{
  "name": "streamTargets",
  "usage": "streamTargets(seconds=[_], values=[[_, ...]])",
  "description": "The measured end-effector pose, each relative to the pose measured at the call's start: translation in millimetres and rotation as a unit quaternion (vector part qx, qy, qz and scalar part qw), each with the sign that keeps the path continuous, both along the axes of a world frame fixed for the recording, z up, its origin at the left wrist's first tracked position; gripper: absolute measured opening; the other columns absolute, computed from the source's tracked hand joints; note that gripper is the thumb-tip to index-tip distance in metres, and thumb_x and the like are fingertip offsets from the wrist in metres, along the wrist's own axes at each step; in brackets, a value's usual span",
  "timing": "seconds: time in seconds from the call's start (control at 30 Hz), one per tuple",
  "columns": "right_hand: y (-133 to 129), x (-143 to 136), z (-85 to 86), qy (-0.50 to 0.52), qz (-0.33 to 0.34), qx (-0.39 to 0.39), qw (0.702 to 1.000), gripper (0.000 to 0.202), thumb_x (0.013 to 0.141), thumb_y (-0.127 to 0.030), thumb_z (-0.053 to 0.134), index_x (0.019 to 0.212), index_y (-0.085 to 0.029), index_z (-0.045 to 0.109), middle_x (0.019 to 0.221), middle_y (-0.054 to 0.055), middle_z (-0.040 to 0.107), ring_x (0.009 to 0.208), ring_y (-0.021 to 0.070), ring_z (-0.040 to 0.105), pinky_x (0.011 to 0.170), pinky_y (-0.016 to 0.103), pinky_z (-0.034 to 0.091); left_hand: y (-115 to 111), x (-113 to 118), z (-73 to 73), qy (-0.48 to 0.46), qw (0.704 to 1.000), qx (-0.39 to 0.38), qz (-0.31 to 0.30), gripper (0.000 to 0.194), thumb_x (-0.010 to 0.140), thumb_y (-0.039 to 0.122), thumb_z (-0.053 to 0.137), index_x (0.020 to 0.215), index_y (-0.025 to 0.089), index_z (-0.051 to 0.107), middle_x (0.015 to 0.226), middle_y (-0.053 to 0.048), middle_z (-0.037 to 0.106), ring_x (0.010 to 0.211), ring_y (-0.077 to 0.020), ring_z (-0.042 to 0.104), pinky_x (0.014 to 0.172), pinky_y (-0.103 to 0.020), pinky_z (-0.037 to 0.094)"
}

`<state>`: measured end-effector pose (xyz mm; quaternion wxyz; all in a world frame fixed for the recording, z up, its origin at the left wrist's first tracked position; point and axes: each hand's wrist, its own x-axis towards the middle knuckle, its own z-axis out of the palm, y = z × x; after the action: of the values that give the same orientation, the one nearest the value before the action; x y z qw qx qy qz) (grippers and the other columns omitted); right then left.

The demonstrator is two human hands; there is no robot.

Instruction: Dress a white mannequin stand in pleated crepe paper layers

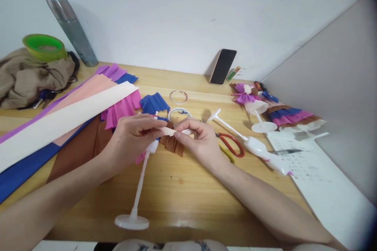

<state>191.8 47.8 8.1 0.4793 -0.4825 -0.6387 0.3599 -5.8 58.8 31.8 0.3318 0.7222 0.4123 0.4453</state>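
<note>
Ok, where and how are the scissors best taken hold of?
Probably by the red handle loop, from the right: it projects clear of the right hand, outer curve exposed. The yellow handle loop looks harder to reach, being partly hidden by that hand and wrist.

I get a bright, fairly even view; the lamp itself is out of sight. The white wall (pixel 161 19) glows coolly, with a soft shadow right of the silver-capped bottle (pixel 73 31) and another left of the smartphone (pixel 224 66). Pale glare sits near the front of the wooden tabletop (pixel 206 204), and small highlights shine on the white doll mannequin (pixel 259 147) lying at right. My left hand (pixel 132 129) and right hand (pixel 200 137) look slightly soft. Handwriting on the paper (pixel 318 164) smears beyond reading. Wide-angle stretch tips the bottle outward, and darkness eats the right-hand corners.
</note>
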Motion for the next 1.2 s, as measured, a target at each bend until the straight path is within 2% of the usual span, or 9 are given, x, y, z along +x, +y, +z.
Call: streamTargets(seconds=[0.13, 0.3, 0.5, 0.7, 0.83, 0.9, 0.97, 1.07, 1.2], values=[[-0.3, 0.1, -0.4, -0.034, -0.007, 0.076, 0.997, 0.013, 0.079, -0.019, 0.066, 0.067, -0.021, 0.066, 0.074, 0.002, 0.069, 0.074, 0.0176, 0.063, 0.071, 0.033, 0.049, -1.5, 0.8, -1.3, 0.009, 1.0, -0.009, 0.013, 0.009, 0.08, 0.02, 0.072, 0.084, 0.025, 0.079, 0.084, -0.005, 0.078, 0.073, -0.0203, 0.071, 0.065, -0.032, 0.058], [0.2, -1.0, -0.3, -0.023, -0.015, 0.09, 0.996, 0.013, 0.079, -0.017, 0.066, 0.067, -0.021, 0.067, 0.073, 0.002, 0.07, 0.073, 0.0175, 0.063, 0.067, 0.032, 0.049, -2.9, 2.3, -0.8, 0.059, 0.997, 0.031, 0.026, 0.006, 0.083, 0.024, 0.071, 0.08, 0.021, 0.076, 0.075, -0.004, 0.074, 0.065, -0.0169, 0.064, 0.059, -0.029, 0.05], [-2.7, -1.6, -0.4, -0.047, -0.02, 0.096, 0.994, 0.013, 0.08, -0.017, 0.065, 0.068, -0.022, 0.066, 0.071, 0.001, 0.068, 0.067, 0.0158, 0.061, 0.063, 0.03, 0.047, -4.5, 3.3, 1.1, 0.097, 0.994, 0.046, 0.027, 0.014, 0.086, 0.016, 0.065, 0.073, 0.021, 0.069, 0.068, -0.001, 0.068, 0.063, -0.0144, 0.059, 0.058, -0.027, 0.047], [-4.6, 0.0, -0.9, -0.069, -0.012, 0.116, 0.991, 0.014, 0.083, -0.015, 0.063, 0.071, -0.022, 0.066, 0.072, 0.0, 0.068, 0.069, 0.0156, 0.062, 0.065, 0.029, 0.048, -2.0, 3.0, 0.6, 0.074, 0.993, 0.095, 0.02, 0.016, 0.083, 0.014, 0.067, 0.069, 0.02, 0.067, 0.09, -0.005, 0.072, 0.079, -0.0158, 0.068, 0.064, -0.025, 0.054], [-4.1, 0.0, 0.2, -0.069, -0.013, 0.118, 0.991, 0.014, 0.082, -0.016, 0.063, 0.07, -0.022, 0.065, 0.07, 0.0, 0.067, 0.067, 0.0154, 0.061, 0.063, 0.029, 0.047, -1.4, 2.5, 2.7, 0.075, 0.994, 0.074, -0.03, 0.023, 0.084, 0.012, 0.063, 0.063, 0.02, 0.059, 0.073, -0.001, 0.071, 0.066, -0.0131, 0.064, 0.06, -0.025, 0.051], [-4.0, -0.6, 0.6, -0.068, -0.014, 0.117, 0.991, 0.014, 0.082, -0.015, 0.064, 0.07, -0.022, 0.065, 0.068, -0.001, 0.067, 0.065, 0.0149, 0.06, 0.061, 0.029, 0.046, 0.1, 1.9, 1.4, 0.103, 0.991, 0.08, -0.029, 0.02, 0.085, 0.011, 0.061, 0.067, 0.02, 0.06, 0.07, -0.001, 0.07, 0.064, -0.0129, 0.063, 0.059, -0.024, 0.05], [-4.1, -1.3, 0.7, -0.069, -0.013, 0.119, 0.99, 0.014, 0.082, -0.015, 0.064, 0.069, -0.022, 0.065, 0.067, -0.001, 0.066, 0.064, 0.0146, 0.06, 0.06, 0.028, 0.046, 2.3, 0.7, -2.5, 0.136, 0.982, 0.126, -0.024, 0.014, 0.088, 0.011, 0.057, 0.083, 0.02, 0.067, 0.077, -0.002, 0.072, 0.067, -0.0134, 0.064, 0.061, -0.025, 0.05], [-4.6, -1.8, 0.3, -0.077, -0.015, 0.126, 0.989, 0.014, 0.082, -0.015, 0.064, 0.07, -0.022, 0.065, 0.069, 0.0, 0.067, 0.065, 0.0149, 0.061, 0.062, 0.029, 0.047, 5.2, -1.2, -10.3, 0.176, 0.957, 0.226, -0.053, 0.026, 0.091, 0.008, 0.051, 0.106, 0.019, 0.07, 0.089, -0.006, 0.072, 0.074, -0.014, 0.067, 0.062, -0.024, 0.052], [-5.1, -1.7, -0.8, -0.082, -0.011, 0.13, 0.988, 0.013, 0.082, -0.014, 0.063, 0.072, -0.022, 0.066, 0.071, 0.0, 0.068, 0.066, 0.0151, 0.062, 0.062, 0.029, 0.048, 5.3, -1.2, -12.2, 0.202, 0.939, 0.272, -0.059, 0.021, 0.092, 0.006, 0.05, 0.094, 0.017, 0.069, 0.086, -0.006, 0.068, 0.072, -0.0121, 0.065, 0.06, -0.021, 0.051]])
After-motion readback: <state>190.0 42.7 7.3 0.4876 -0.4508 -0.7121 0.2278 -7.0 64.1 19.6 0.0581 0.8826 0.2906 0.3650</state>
